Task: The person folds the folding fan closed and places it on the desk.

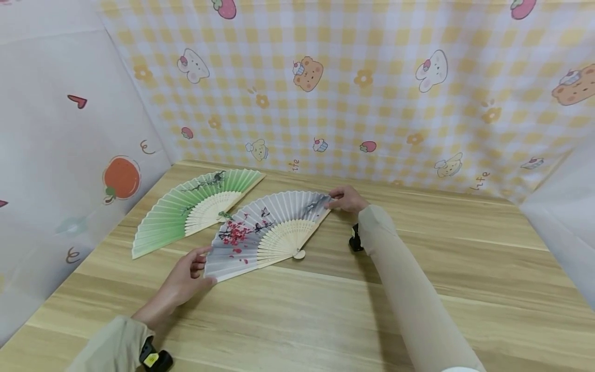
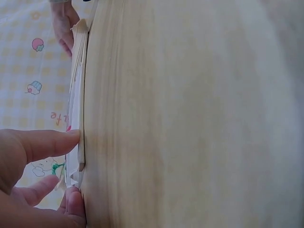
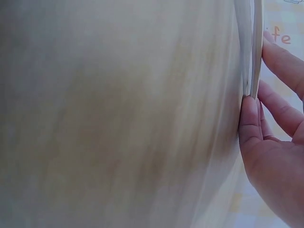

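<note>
An open folding fan, grey-white with red blossoms and pale ribs, lies spread on the wooden table. My left hand holds its left end, thumb at the near corner and fingers along the outer edge. At the far right corner, my right hand pinches the end of the fan. The left wrist view shows the fan edge-on, low against the tabletop, with fingers on its side and end. In the right wrist view, fingertips meet the fan's corner.
A green folding fan, also spread open, lies behind and left of the grey one; the two come close or slightly overlap. Yellow-checked cloth hangs along the table's back edge, and white printed cloth at the left.
</note>
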### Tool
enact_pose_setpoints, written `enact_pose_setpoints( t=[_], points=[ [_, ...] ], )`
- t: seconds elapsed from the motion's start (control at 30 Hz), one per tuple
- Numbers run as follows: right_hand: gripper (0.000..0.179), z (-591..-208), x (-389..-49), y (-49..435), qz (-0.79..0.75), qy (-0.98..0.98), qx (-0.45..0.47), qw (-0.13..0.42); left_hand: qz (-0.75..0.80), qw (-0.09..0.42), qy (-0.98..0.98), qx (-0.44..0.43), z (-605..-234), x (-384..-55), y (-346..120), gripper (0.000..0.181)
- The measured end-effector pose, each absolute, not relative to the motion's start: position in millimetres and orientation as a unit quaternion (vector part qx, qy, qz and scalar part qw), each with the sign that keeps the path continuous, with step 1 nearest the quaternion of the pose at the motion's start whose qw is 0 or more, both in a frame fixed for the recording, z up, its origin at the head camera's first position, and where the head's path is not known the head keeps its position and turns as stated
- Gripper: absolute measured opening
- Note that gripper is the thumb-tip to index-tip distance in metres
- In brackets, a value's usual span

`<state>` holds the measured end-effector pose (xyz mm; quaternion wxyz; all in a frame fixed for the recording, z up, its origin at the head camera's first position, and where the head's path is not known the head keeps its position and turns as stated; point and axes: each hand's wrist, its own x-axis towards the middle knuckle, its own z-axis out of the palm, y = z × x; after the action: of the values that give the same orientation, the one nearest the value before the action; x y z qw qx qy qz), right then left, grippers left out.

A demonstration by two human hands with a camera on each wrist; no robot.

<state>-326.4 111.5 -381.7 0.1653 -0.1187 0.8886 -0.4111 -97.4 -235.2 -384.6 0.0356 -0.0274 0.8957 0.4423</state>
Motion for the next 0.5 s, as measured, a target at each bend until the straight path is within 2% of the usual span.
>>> enact_pose_setpoints(
  t=[0.5],
  points=[
    [0.048, -378.5, -318.0, 118.2, -0.439, 0.875, -0.094, 0.182, 0.418, 0.039, 0.908, -0.002, -380.7, -97.6, -231.1, 0.069]
  ],
)
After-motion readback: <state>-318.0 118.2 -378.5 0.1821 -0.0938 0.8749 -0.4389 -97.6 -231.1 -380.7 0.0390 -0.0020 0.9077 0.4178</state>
